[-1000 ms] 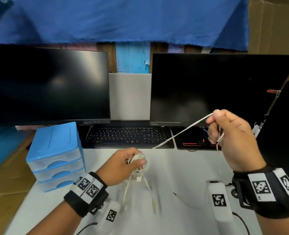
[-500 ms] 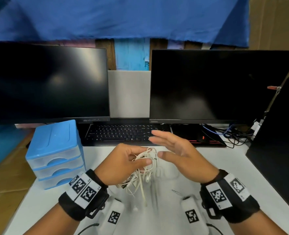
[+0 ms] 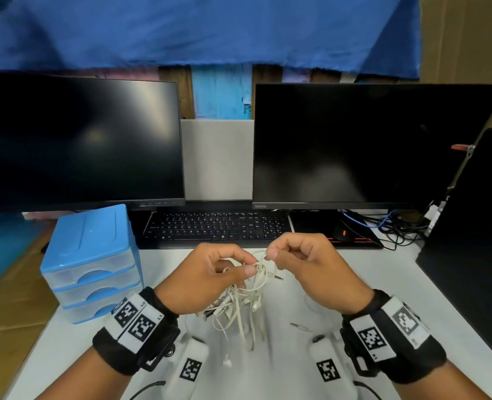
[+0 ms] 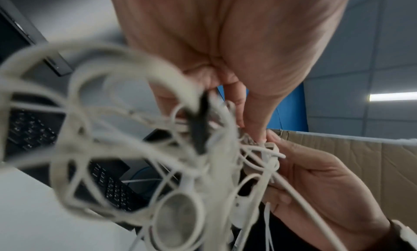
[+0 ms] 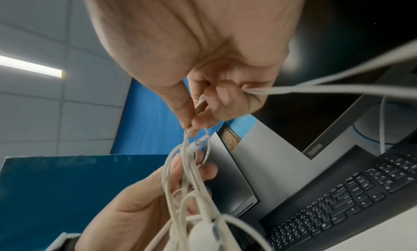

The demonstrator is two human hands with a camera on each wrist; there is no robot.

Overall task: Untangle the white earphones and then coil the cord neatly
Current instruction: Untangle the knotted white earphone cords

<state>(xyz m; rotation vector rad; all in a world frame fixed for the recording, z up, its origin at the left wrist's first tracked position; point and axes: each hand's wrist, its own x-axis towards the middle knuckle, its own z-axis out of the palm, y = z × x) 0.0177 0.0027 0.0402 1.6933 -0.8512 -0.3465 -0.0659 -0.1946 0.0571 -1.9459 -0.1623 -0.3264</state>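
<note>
Counter (image 3: 340, 287): white surface under my hands, with two dark monitors (image 3: 368, 145) standing at its back and a black keyboard (image 3: 218, 226) in front of them.
Drawers: blue plastic drawer unit (image 3: 91, 264) on the counter's left side, well apart from the work.
Left hand (image 3: 210, 280): I hold it just above the counter, fingers curled round the bulk of the bundle, thumb and forefinger pinching the cord at the top of the knot.
Right hand (image 3: 305, 268): close beside the left, thumb and forefinger nipped on a single strand right at the knot; in the right wrist view another length of cord runs out past my curled fingers.
Earphones: white earphones (image 3: 239, 301) bunched in my left hand, loops and loose ends dangling down toward the counter; still thoroughly tangled, I judge, so coiling is a long way off.
Earbud (image 4: 178, 217): one bud hangs at the bottom of the bundle in the left wrist view, blurred.
Plug (image 3: 278, 277): the metal jack sticks out to the right of the knot, just below my right fingertips.
Risk, tightening: if I pull the pinched strand outward before finding which loop it passes through, I expect the knot to cinch harder.
Risk, snagging: the bud or plug could catch in a loop as the strand slides, and a sharp tug there might strain the thin cord at its joint.
Risk, slipping: loosening my left grip could drop the bundle and let the hanging loops cross again.
</note>
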